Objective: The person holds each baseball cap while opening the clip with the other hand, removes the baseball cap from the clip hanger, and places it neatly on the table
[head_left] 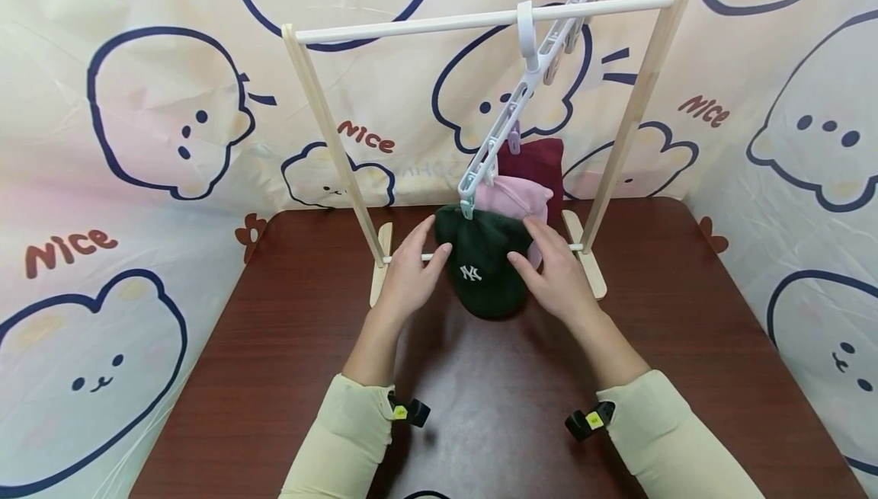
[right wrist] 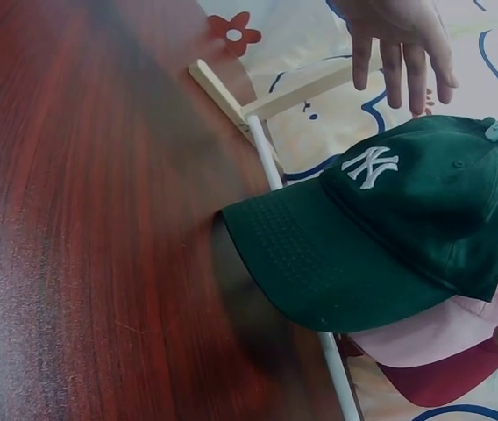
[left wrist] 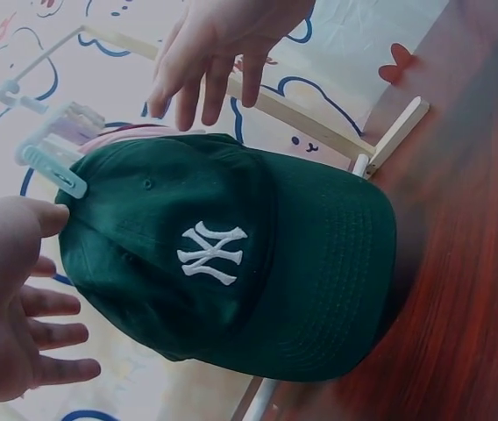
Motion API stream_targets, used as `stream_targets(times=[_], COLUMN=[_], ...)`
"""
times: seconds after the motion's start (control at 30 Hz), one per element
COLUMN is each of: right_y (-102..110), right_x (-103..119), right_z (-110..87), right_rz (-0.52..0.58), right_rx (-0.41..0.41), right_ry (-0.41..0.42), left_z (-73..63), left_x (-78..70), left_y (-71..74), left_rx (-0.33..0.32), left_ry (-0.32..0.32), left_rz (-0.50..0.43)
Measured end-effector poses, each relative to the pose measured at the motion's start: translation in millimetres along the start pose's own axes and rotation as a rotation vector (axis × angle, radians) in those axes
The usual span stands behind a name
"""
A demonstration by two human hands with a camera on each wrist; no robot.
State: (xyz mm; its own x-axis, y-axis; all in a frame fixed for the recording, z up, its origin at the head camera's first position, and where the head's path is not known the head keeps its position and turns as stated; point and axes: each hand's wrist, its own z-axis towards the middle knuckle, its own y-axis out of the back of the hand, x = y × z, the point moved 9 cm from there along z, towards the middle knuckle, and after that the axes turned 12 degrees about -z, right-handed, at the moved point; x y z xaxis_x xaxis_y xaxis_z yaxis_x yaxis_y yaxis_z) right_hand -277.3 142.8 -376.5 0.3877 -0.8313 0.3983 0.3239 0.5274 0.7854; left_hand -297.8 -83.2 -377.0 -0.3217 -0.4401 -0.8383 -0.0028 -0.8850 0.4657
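Note:
A dark green baseball cap (head_left: 488, 255) with white NY lettering hangs by its crown from a pale teal clip (head_left: 467, 206), its brim pointing down toward the table. My left hand (head_left: 410, 269) is at the cap's left side, fingers extended, the thumb close to the crown near the clip in the left wrist view. On the other side my right hand (head_left: 554, 270) has its fingers spread beside the crown. Neither hand grips the cap. Behind it hang a pink cap (head_left: 514, 196) and a dark red cap (head_left: 542, 164), both partly hidden.
The clips belong to a white hanger bar (head_left: 511, 107), hooked over the white rod (head_left: 425, 25) of a wooden stand (head_left: 634, 118). The stand's feet rest on the dark brown table (head_left: 480, 400). A cartoon-printed cloth (head_left: 171, 118) surrounds the table's back and sides.

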Motion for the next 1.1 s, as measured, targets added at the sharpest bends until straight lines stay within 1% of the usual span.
stream_targets(times=[0.17,0.37,0.5,0.67,0.9,1.1], right_y=[-3,-5,-7,-6,-6,-5], right_x=[1,4,4,6,6,7], right_z=[-0.7,0.6,1.0,1.5,2.9,3.1], right_rz=[-0.007,0.009,0.007,0.009,0.002,0.002], right_rx=[0.018,0.014,0.023,0.024,0.013,0.005], right_ry=[-0.005,0.013,0.012,0.016,0.025,0.034], left_z=[-0.4,1.1,1.5,2.2,5.5,6.5], left_x=[0.7,-1.5,-2.5,-2.8,-6.3,-7.6], left_y=[-2.8,-7.4,-10.6,-11.3,-11.8,-13.3], left_rx=[0.015,0.024,0.036,0.034,0.029,0.034], left_ry=[0.000,-0.011,-0.014,-0.012,-0.026,-0.022], left_rz=[0.003,0.011,0.017,0.017,0.020,0.020])
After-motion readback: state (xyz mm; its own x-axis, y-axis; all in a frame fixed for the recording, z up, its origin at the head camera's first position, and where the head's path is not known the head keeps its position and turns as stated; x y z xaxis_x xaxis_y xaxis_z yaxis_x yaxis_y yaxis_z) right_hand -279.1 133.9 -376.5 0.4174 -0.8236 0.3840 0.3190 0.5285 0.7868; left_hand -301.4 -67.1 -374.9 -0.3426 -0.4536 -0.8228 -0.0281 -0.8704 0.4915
